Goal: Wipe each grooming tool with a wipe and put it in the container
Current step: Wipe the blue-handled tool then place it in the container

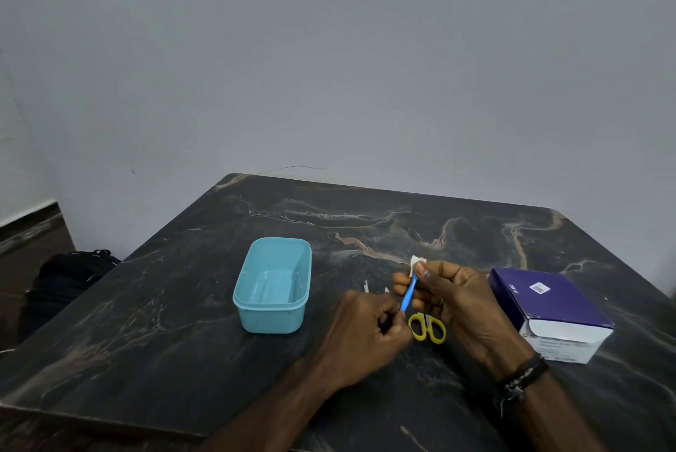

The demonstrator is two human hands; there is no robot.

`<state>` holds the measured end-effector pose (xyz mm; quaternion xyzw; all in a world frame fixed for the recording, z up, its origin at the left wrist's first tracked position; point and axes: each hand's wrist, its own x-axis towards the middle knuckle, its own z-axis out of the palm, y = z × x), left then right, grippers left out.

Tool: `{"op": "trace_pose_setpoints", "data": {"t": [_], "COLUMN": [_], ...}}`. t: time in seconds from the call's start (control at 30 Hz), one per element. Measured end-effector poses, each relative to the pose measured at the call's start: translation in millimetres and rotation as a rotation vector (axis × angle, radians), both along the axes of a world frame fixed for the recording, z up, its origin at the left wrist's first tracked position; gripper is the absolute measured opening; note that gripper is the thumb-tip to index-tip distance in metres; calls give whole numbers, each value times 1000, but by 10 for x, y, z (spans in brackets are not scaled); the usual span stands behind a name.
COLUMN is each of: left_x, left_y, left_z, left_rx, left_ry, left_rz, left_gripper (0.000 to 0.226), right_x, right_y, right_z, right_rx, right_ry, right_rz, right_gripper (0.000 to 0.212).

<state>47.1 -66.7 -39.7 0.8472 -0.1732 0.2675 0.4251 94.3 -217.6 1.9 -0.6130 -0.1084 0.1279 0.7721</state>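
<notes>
Slim blue plastic grooming tool (408, 294) could slip and drop beside the yellow-handled scissors (427, 328), since left hand (362, 327) only pinches its near end while right hand (453, 299) pinches a small white wipe (416, 264) round its far tip; empty light-blue plastic container (272, 285) sits left, apart.

Plain grey wall (329, 49), dark marble table (146, 323), black bag (66, 279) on floor
</notes>
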Motion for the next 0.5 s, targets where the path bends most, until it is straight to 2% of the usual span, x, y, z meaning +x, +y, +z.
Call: {"op": "trace_pose_setpoints", "data": {"t": [0.13,0.33,0.5], "left_x": [16,12,20], "left_y": [1,10,2], "left_z": [-27,-27,-33], "left_rx": [-11,-56,-101], "left_ry": [-7,-3,-27], "left_rz": [-2,-17,8], "left_gripper": [24,24,25], "right_x": [6,-22,32], "right_y": [17,-5,-4], "right_z": [13,16,-5], "right_rx": [61,30,56], "right_ry": [-21,-7,-38], "right_rz": [-70,-9,-91], "right_gripper": [28,34,26]}}
